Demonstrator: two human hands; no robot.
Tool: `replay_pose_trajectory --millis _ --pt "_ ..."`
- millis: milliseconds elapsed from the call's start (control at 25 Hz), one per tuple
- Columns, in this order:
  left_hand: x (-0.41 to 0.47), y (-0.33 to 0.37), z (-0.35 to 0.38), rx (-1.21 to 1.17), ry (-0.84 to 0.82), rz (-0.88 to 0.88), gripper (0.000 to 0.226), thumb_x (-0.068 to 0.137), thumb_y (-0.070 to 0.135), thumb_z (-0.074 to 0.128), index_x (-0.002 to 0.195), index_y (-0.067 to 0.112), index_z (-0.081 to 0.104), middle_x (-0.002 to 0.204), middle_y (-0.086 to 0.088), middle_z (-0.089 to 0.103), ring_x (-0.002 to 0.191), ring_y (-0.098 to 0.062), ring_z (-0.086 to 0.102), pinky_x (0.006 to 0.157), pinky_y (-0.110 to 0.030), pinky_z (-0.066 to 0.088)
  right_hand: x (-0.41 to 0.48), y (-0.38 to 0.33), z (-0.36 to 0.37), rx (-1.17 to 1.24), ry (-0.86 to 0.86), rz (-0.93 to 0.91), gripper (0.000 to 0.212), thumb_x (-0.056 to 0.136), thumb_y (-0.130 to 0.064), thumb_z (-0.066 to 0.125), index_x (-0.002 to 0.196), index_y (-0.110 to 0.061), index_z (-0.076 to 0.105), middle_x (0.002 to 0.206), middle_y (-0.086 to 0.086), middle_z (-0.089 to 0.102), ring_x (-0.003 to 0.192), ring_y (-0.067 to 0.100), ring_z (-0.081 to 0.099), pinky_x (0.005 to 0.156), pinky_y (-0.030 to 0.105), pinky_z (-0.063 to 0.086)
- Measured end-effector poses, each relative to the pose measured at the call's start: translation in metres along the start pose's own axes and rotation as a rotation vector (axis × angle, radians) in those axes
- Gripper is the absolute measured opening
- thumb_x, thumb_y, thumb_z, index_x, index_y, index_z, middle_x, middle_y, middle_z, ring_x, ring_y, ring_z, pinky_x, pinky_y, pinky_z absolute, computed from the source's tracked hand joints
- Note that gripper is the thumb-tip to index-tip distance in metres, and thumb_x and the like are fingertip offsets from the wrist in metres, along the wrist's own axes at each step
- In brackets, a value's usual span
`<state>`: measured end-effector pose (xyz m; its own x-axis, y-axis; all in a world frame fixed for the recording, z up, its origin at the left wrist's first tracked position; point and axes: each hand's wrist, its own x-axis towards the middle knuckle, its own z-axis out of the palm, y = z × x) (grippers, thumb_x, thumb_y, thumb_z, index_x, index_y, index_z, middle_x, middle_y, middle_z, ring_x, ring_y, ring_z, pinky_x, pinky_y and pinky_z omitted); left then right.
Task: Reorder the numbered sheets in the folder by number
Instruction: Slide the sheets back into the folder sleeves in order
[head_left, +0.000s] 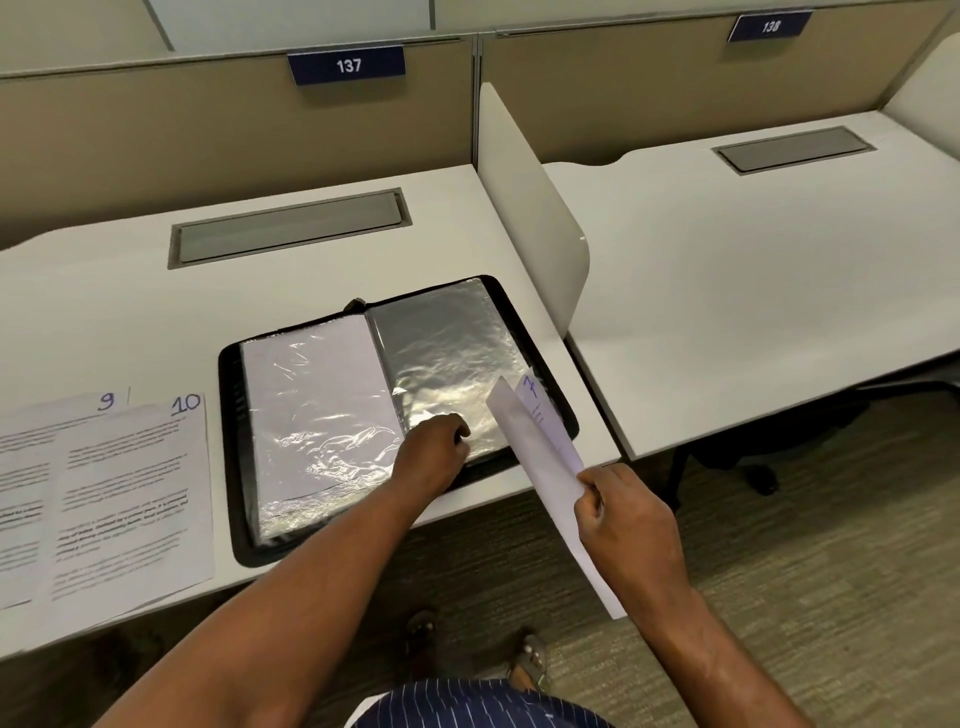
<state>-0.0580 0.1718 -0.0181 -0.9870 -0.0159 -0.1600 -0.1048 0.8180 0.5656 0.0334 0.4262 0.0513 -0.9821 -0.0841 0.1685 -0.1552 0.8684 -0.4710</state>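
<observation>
While R hand (623, 514) pinches sheet 7 (550, 462), L hand (434, 441) curls on folder (228, 415) sleeve, grip unclear; sheet 9 (26, 452) cropped.

Navy garment (467, 706) w/ wht pinstripes; sandals (531, 662); bare forearms (311, 571).

- Three numbered sheets are showing: sheet 9 (31, 467) and sheet 10 (130, 493) are lying flat, and sheet 7 (545, 467) is hanging in the air.
- One folder (228, 395) is lying open, showing two plastic pockets: the left sleeve (317, 415) and the right sleeve (447, 343).
- Two hands are reaching in: the left hand (434, 441) and the right hand (623, 514).
- Two counters are standing side by side: the left counter (104, 312) and the right counter (753, 286).
- One divider (524, 208) is standing between them.
- Two grey hatches are sitting in them: the left hatch (288, 227) and the right hatch (792, 149).
- Two number plates are hanging behind: plate 137 (347, 65) and plate 138 (770, 26).
</observation>
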Motion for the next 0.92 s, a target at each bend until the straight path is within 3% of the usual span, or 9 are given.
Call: replay_pose_trajectory --millis 240,360,480,680,920 --pt "0.004 -0.003 -0.008 -0.05 -0.032 0.002 0.017 0.094 0.021 0.058 0.092 0.018 0.075 0.095 0.003 0.073 0.088 -0.018 0.064 0.072 -0.028 0.044 -0.003 -0.004 -0.007 0.012 0.046 -0.069 0.022 0.089 -0.009 0.067 0.11 -0.008 0.072 0.102 0.003 0.068 0.086 0.012 0.065 0.076 0.027 0.06" --pt "0.006 -0.004 -0.013 -0.082 -0.064 -0.023 0.017 0.096 0.019 0.059 0.094 0.013 0.075 0.094 0.002 0.07 0.087 -0.017 0.062 0.072 -0.028 0.043 -0.01 -0.012 -0.004 0.031 0.036 -0.194 0.024 0.089 -0.01 0.071 0.113 -0.008 0.07 0.109 0.004 0.066 0.097 0.011 0.064 0.083 0.023 0.059" --pt "0.012 -0.012 -0.016 -0.132 -0.126 -0.073 0.016 0.095 0.013 0.059 0.083 0.014 0.07 0.087 -0.001 0.07 0.083 -0.022 0.065 0.068 -0.03 0.048 -0.023 -0.02 0.01 0.019 -0.022 -0.334 0.026 0.089 -0.012 0.07 0.115 -0.01 0.071 0.112 0.002 0.067 0.1 0.009 0.064 0.089 0.02 0.057" --pt "0.011 -0.014 -0.026 -0.335 -0.085 -0.174 0.01 0.093 0.02 0.071 0.084 0.022 0.074 0.081 0.005 0.073 0.072 -0.009 0.066 0.066 -0.023 0.046 -0.037 -0.008 0.028 -0.092 -0.154 -0.308 0.025 0.087 -0.019 0.071 0.112 -0.017 0.072 0.11 -0.003 0.067 0.095 0.008 0.063 0.08 0.022 0.059" --pt "-0.013 -0.004 -0.021 -0.207 0.081 -0.123 0.012 0.094 0.028 0.064 0.087 0.02 0.069 0.083 0.009 0.067 0.077 -0.01 0.061 0.069 -0.029 0.044 -0.027 -0.016 0.036 -0.184 -0.214 -0.3 0.024 0.086 -0.02 0.076 0.11 -0.019 0.072 0.107 -0.003 0.066 0.092 0.01 0.061 0.074 0.026 0.059"
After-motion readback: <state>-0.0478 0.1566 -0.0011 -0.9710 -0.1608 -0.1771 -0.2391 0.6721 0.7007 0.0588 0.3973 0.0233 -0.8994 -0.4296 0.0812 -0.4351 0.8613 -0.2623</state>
